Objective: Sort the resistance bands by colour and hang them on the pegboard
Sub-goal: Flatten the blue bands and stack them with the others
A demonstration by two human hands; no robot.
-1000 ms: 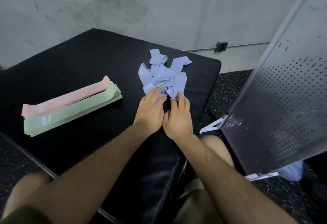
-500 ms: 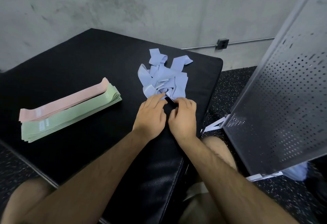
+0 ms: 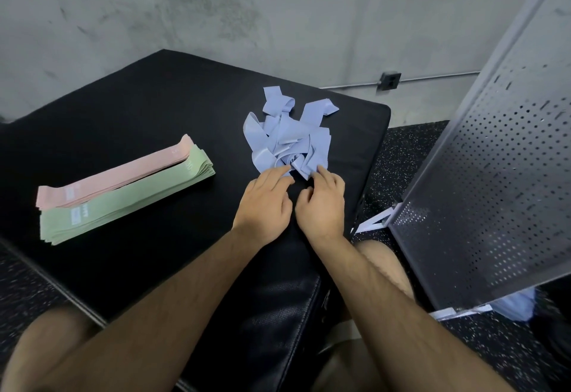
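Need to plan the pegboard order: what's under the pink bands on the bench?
The pink bands lie flat on a stack of green bands, offset toward the wall, all on the black bench pad. Anything under the green stack is hidden.

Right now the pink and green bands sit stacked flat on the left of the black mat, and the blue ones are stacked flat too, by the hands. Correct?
Not quite. The head view shows the blue bands in a loose tangled heap, not stacked flat. The rest holds: the pink bands and green bands lie stacked flat on the left of the black mat, and the left hand and right hand are at the blue heap's near edge.
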